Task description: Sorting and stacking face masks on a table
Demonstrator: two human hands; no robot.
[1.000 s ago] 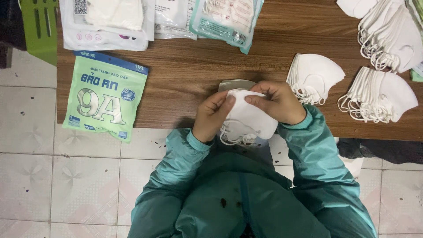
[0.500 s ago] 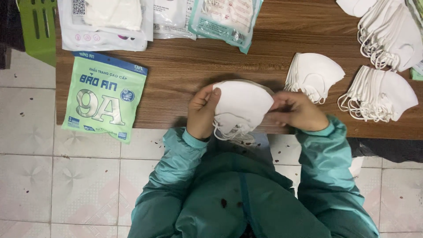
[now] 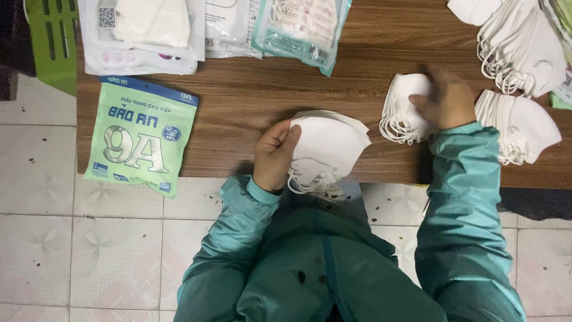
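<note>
Half a second ago both my hands were on the small stack of folded white fabric face masks (image 3: 326, 146); now only my left hand (image 3: 273, 154) has it, fingers closed on its left edge, holding it over the near edge of the brown wood-grain counter (image 3: 250, 101), ear loops dangling past the edge. My right hand (image 3: 447, 98) has gone out to the white mask pile near the right end (image 3: 405, 107), fingers curled on top of it; I cannot tell whether they grip a mask. I judge another mask is being fetched for the stack. The green printed packet (image 3: 140, 136) overhanging the near left edge hasn't moved
</note>
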